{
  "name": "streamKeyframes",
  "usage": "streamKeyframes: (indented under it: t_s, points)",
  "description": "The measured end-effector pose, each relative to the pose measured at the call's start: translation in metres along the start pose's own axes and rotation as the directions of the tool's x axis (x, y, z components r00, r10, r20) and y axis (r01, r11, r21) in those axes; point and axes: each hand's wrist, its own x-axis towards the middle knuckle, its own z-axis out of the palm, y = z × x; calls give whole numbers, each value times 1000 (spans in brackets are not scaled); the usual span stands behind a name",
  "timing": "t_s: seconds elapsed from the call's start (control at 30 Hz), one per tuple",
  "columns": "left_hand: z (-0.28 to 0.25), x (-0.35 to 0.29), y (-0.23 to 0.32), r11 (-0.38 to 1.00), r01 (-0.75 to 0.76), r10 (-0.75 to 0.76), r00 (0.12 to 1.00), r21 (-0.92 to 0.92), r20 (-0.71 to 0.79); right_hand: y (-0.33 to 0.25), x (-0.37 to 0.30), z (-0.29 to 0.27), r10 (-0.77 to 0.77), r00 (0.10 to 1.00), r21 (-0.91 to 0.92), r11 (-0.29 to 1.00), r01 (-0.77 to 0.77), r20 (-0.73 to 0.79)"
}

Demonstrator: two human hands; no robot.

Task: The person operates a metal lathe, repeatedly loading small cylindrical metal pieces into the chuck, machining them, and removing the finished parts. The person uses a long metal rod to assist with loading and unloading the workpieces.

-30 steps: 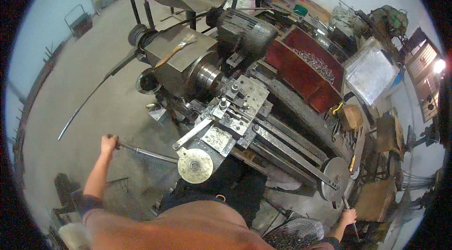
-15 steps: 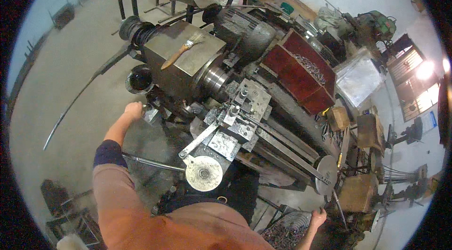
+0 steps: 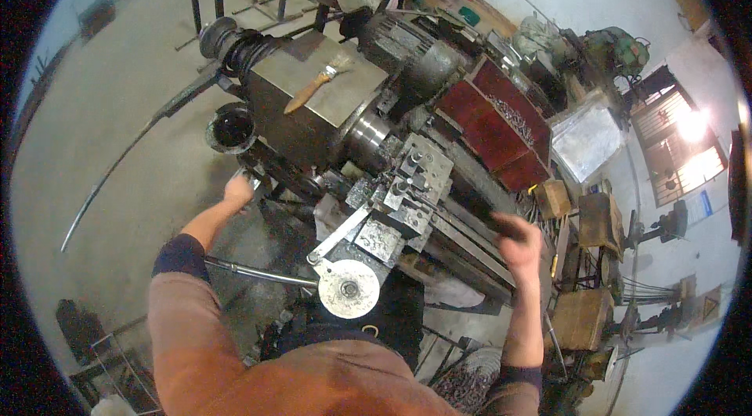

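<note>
Over the right end of the bed rails (image 3: 470,247), the right hand (image 3: 520,245) is now raised, brought up from beside the lower rod (image 3: 558,341); the bright lever (image 3: 262,272), gripped a second ago, is left untouched. Both hands are thus brought nearer the lathe (image 3: 366,138), set mid-view. The left hand (image 3: 239,192) appears curled at a small metal part (image 3: 255,179) below the headstock, its grip hidden. The right fingers are blurred; whether anything is held cannot be told. The rails' end is covered by the forearm.
</note>
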Motion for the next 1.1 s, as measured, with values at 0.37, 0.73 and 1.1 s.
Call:
streamKeyframes:
  t_s: [0.37,0.73,1.1]
  points:
    - [-38,23,-51,828,-228,186,974,513,133,-118,73,83,-465,881,-44,882,470,85]
    - [-51,9,-19,796,-269,210,963,542,170,-95,64,85,-386,917,-279,874,398,99]
    - [33,28,-24,963,-68,118,976,259,-182,-33,6,35,-220,976,-131,967,219,14]
